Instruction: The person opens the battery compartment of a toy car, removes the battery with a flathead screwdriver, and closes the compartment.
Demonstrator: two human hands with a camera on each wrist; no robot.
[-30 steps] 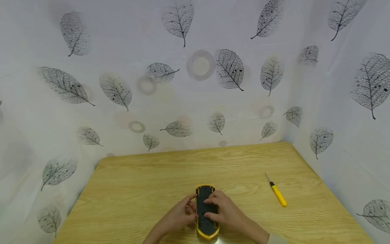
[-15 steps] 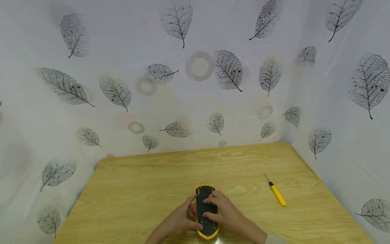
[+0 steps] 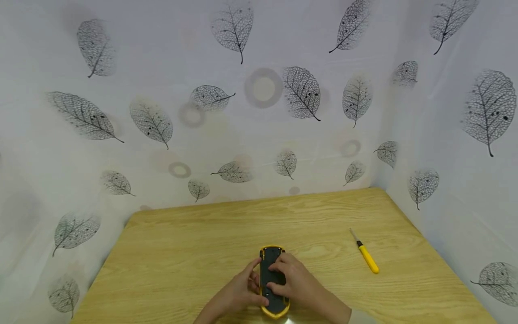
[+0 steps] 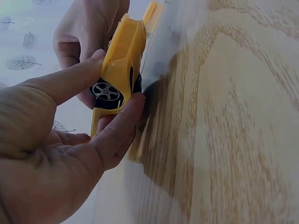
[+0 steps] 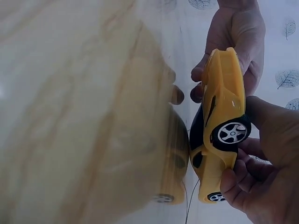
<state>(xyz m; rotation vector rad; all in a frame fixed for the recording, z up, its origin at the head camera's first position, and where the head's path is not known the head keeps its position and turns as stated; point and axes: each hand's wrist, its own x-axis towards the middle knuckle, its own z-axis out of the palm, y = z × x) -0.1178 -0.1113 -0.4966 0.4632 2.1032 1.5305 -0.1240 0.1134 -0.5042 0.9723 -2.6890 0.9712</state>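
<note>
A yellow toy car (image 3: 272, 272) lies upside down near the front of the table, its flat black underside facing up. My left hand (image 3: 239, 291) holds it by the left side, the thumb on the underside near the front end. In the left wrist view the thumb and fingers pinch the yellow body (image 4: 122, 60) close to a black wheel (image 4: 106, 92). On the opposite side, my right hand (image 3: 297, 279) grips the car with its thumb and index finger bent over the underside. Spoked wheels (image 5: 232, 133) show beside my right hand's fingers (image 5: 233, 186) in the right wrist view.
A screwdriver (image 3: 367, 255) with a yellow handle lies to the right on the wood-grain table (image 3: 194, 238), its shaft pointing away. White leaf-print sheeting (image 3: 259, 135) hangs behind the table and along both sides.
My left thumb has slid from the car's side edge toward its near end, onto the underside. My right hand stays almost in place, and the view has shifted slightly.
</note>
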